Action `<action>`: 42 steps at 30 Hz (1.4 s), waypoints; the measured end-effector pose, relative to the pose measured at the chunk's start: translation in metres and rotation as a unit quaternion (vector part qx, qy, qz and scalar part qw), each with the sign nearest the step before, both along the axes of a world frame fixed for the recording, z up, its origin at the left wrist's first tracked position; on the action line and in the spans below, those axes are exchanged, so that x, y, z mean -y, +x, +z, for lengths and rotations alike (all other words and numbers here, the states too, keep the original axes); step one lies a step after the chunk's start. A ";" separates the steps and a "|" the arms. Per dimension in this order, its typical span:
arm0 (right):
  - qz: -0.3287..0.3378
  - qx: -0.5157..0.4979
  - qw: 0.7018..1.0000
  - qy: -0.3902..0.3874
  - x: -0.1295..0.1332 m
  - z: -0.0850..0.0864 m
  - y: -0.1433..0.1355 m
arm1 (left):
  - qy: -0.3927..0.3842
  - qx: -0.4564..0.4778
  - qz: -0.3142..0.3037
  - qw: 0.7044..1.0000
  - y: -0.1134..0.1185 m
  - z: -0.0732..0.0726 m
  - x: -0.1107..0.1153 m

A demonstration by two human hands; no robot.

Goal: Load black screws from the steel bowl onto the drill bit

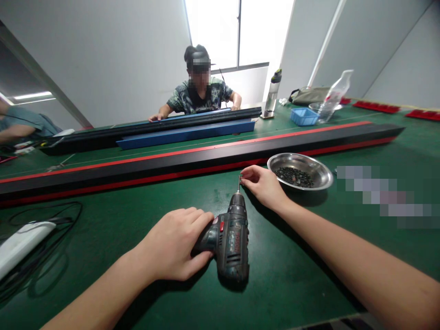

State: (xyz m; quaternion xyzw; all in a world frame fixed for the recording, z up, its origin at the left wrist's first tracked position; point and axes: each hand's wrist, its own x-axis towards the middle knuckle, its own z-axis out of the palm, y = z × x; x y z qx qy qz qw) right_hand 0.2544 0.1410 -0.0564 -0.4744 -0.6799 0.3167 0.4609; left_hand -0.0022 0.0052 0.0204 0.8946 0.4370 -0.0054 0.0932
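Note:
My left hand (180, 243) is wrapped round the handle of a dark cordless drill (234, 243), which lies on its side with its bit pointing away from me. The fingers of my right hand (263, 183) are pinched together at the tip of the drill bit (238, 183); whatever they hold there is too small to make out. Just right of that hand stands a metal bowl (321, 176) with many small dark screws (295, 176) in it. Beyond both hands a long black bar with red edges (192, 156) crosses the green table (282, 275).
Across the table a person (202, 91) sits behind black and blue bars (192, 134). A bottle (271, 96), a blue basket (304, 117) and a clear plastic bottle (333, 98) stand at the back right. Cables and a white power strip (25, 243) lie at left.

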 end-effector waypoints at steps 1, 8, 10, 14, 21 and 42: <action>-0.003 0.001 1.000 0.002 0.000 0.000 -0.001 | 0.000 0.001 0.000 1.000 0.000 0.000 0.000; -0.023 0.016 1.000 0.009 0.003 0.004 -0.003 | 0.010 0.005 -0.002 1.000 -0.001 -0.001 0.001; -0.031 0.019 0.999 0.010 0.003 0.004 -0.004 | 0.011 0.007 -0.002 1.000 -0.001 -0.001 0.001; -0.047 0.021 0.999 0.016 0.002 0.005 -0.006 | 0.009 0.006 -0.004 1.000 -0.002 -0.002 0.002; -0.061 0.013 0.998 -0.004 0.000 0.006 -0.009 | 0.013 0.008 -0.004 1.000 -0.002 -0.003 0.000; -0.021 -0.005 1.000 -0.003 -0.004 0.000 -0.009 | 0.014 0.013 -0.006 1.000 -0.004 -0.003 0.002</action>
